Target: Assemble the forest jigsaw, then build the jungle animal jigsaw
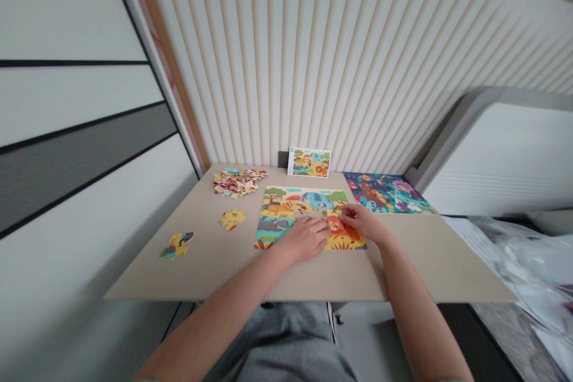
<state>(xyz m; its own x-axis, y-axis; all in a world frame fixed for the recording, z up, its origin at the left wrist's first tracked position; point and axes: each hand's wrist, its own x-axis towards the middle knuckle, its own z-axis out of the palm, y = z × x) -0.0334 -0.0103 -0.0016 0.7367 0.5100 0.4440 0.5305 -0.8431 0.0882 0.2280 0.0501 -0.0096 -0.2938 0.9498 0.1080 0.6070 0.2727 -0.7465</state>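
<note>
An animal jigsaw puzzle (274, 208) lies on the table in front of me, with a blue elephant, a hippo and an orange lion in its picture. My left hand (307, 239) rests on the lower middle of it, fingers laid flat and hiding part of the picture. Over the right side, above the lion, my right hand (362, 221) has thumb and fingertips pinched on a small yellow puzzle piece (332, 213). That piece is partly covered, and I cannot tell whether it lies flush with its neighbours.
A heap of loose puzzle pieces (237, 182) sits at the back left. Two small joined clusters, a yellow one (232, 219) and a yellow-and-grey one (177, 245), lie left. A picture card (309, 163) leans against the wall panel. A dark blue puzzle (388, 193) lies back right.
</note>
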